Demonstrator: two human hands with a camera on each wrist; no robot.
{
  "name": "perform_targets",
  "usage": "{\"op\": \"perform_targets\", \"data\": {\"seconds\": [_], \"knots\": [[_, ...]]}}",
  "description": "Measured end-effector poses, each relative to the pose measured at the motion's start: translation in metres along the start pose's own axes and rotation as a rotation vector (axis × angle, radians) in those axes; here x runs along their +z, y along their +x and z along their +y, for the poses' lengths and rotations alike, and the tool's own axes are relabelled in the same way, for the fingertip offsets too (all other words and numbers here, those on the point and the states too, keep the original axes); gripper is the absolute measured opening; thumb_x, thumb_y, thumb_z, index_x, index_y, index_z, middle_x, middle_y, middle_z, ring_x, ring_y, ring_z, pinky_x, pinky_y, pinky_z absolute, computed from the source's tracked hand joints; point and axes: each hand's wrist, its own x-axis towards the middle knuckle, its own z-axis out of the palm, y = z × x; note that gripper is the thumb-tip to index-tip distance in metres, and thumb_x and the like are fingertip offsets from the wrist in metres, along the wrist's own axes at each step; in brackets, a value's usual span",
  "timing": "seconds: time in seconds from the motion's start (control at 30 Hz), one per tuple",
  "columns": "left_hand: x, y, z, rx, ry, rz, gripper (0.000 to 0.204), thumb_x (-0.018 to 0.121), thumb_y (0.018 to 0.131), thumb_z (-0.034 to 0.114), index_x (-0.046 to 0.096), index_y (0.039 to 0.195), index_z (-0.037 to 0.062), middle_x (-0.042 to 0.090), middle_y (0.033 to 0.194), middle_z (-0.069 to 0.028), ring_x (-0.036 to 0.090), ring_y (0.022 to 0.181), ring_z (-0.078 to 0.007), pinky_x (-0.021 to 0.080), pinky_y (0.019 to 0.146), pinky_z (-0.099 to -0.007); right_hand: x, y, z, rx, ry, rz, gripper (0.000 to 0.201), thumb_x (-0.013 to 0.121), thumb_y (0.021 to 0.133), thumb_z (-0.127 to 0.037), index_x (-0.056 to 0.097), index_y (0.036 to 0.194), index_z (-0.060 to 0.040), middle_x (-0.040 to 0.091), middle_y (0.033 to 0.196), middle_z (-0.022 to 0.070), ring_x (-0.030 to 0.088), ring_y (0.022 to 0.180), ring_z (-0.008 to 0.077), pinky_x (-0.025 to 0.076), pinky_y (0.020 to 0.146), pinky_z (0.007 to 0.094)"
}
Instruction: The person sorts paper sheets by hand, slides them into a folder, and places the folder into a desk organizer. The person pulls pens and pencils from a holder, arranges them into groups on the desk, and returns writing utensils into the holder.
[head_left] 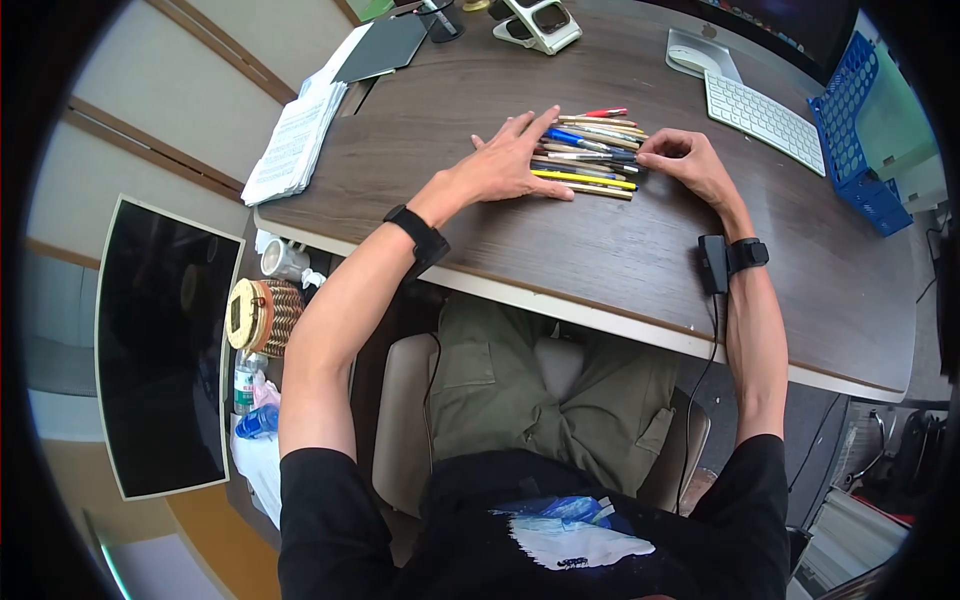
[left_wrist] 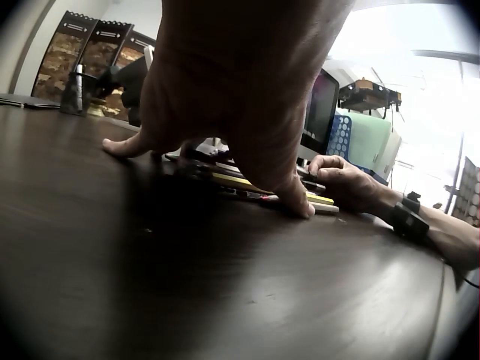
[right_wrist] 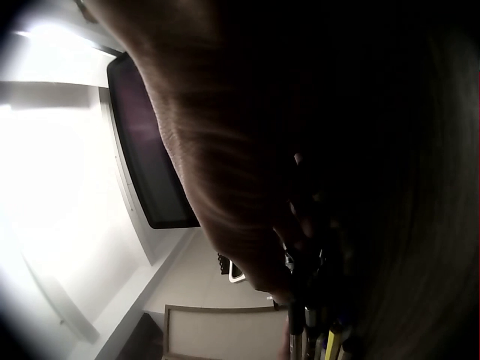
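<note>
Pens and pencils lie side by side in a flat bunch on the dark wooden desk (head_left: 480, 235). Among them are a yellow pencil (head_left: 600, 180), a blue pen (head_left: 570, 138) and a red pen (head_left: 605, 112) at the far side. My left hand (head_left: 500, 165) arches with spread fingers over the bunch's left ends, thumb by the near side; in the left wrist view its fingertips rest on the desk. At the right ends, my right hand (head_left: 695, 165) pinches the tip of a dark pen (head_left: 622, 157) between thumb and forefinger. The right wrist view is mostly in shadow.
A white keyboard (head_left: 765, 120) and a blue perforated rack (head_left: 850, 130) stand to the right. Stacked papers (head_left: 298, 145) lie at the left edge, with a pen cup (head_left: 440, 20) and white stand (head_left: 540, 28) at the back. A black cabled adapter (head_left: 712, 264) sits by the right wrist.
</note>
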Motion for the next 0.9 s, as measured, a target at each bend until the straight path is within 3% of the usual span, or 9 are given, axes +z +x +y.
{"op": "perform_targets", "data": {"seconds": [0.13, 0.17, 0.27, 0.4, 0.47, 0.5, 0.6, 0.8, 0.9], "knots": [[-0.008, -0.026, -0.005, -0.053, 0.031, 0.086, 0.133, 0.085, 0.074, 0.074, 0.015, 0.173, 0.0187, 0.019, 0.173, -0.0300, 0.031, 0.156, -0.0502, 0.024, 0.125, -0.0718, -0.002, 0.000, 0.002, 0.016, 0.000, -0.033, 0.029, 0.087, 0.086, -0.033, 0.080, 0.092, -0.0054, 0.074, 0.083, 0.0014, 0.063, 0.080, 0.0103, 0.049, 0.079, 0.0283], [-0.004, -0.032, -0.012, 0.007, 0.007, 0.163, 0.117, 0.084, 0.083, 0.063, 0.022, 0.171, 0.0160, 0.024, 0.171, -0.0302, 0.033, 0.155, -0.0496, 0.035, 0.127, -0.0562, -0.002, 0.000, 0.002, 0.019, 0.009, -0.045, 0.028, 0.088, 0.086, -0.032, 0.079, 0.090, -0.0056, 0.073, 0.082, 0.0011, 0.063, 0.080, 0.0102, 0.049, 0.079, 0.0282], [-0.003, -0.055, -0.017, 0.030, 0.017, 0.288, 0.092, 0.082, 0.090, 0.053, 0.039, 0.160, 0.0108, 0.039, 0.160, -0.0256, 0.046, 0.147, -0.0443, 0.044, 0.120, -0.0470, -0.001, 0.001, 0.006, -0.013, -0.006, -0.052, 0.023, 0.087, 0.090, -0.027, 0.076, 0.090, -0.0064, 0.068, 0.079, -0.0033, 0.057, 0.075, 0.0056, 0.046, 0.073, 0.0237], [-0.002, -0.083, 0.003, -0.056, 0.027, 0.343, 0.063, 0.079, 0.094, 0.049, 0.056, 0.134, 0.0075, 0.058, 0.133, -0.0181, 0.061, 0.127, -0.0361, 0.051, 0.106, -0.0472, 0.000, 0.002, 0.009, -0.028, 0.034, -0.034, 0.024, 0.087, 0.090, -0.026, 0.074, 0.087, -0.0067, 0.069, 0.074, -0.0017, 0.059, 0.067, 0.0054, 0.045, 0.066, 0.0213], [0.000, -0.087, 0.011, -0.186, 0.009, 0.117, 0.052, 0.078, 0.094, 0.051, 0.061, 0.114, 0.0066, 0.064, 0.108, -0.0114, 0.064, 0.108, -0.0312, 0.052, 0.093, -0.0459, 0.000, 0.003, 0.008, -0.022, 0.024, -0.026, 0.024, 0.087, 0.090, -0.026, 0.074, 0.086, -0.0067, 0.069, 0.073, -0.0013, 0.060, 0.065, 0.0056, 0.045, 0.064, 0.0210], [0.004, -0.085, 0.011, -0.162, 0.036, 0.147, 0.050, 0.075, 0.096, 0.055, 0.064, 0.098, 0.0059, 0.065, 0.097, -0.0120, 0.064, 0.100, -0.0298, 0.051, 0.088, -0.0439, 0.001, 0.003, 0.009, -0.010, 0.012, -0.016, 0.024, 0.087, 0.090, -0.026, 0.073, 0.086, -0.0066, 0.070, 0.072, -0.0009, 0.060, 0.064, 0.0058, 0.045, 0.063, 0.0207], [0.006, -0.071, 0.016, -0.158, 0.132, 0.155, 0.059, 0.074, 0.093, 0.061, 0.063, 0.083, 0.0040, 0.066, 0.089, -0.0140, 0.066, 0.092, -0.0300, 0.053, 0.083, -0.0444, -0.003, 0.002, 0.006, 0.017, -0.031, -0.033, 0.024, 0.087, 0.090, -0.025, 0.073, 0.086, -0.0064, 0.070, 0.072, -0.0002, 0.061, 0.065, 0.0064, 0.046, 0.064, 0.0220], [0.012, -0.036, 0.032, -0.203, 0.062, 0.183, 0.069, 0.077, 0.087, 0.070, 0.059, 0.069, 0.0056, 0.068, 0.072, -0.0142, 0.070, 0.078, -0.0313, 0.055, 0.073, -0.0460, -0.001, 0.001, 0.009, -0.048, 0.071, -0.061, 0.023, 0.087, 0.090, -0.025, 0.077, 0.093, -0.0045, 0.073, 0.075, 0.0029, 0.066, 0.068, 0.0090, 0.051, 0.069, 0.0236], [0.012, -0.021, 0.021, -0.182, 0.049, 0.213, 0.062, 0.077, 0.089, 0.067, 0.062, 0.082, 0.0072, 0.071, 0.084, -0.0133, 0.070, 0.087, -0.0293, 0.056, 0.079, -0.0447, -0.001, 0.000, 0.005, -0.009, 0.088, -0.062, 0.025, 0.087, 0.088, -0.028, 0.081, 0.093, -0.0048, 0.076, 0.078, 0.0042, 0.069, 0.075, 0.0106, 0.052, 0.076, 0.0258]]}}
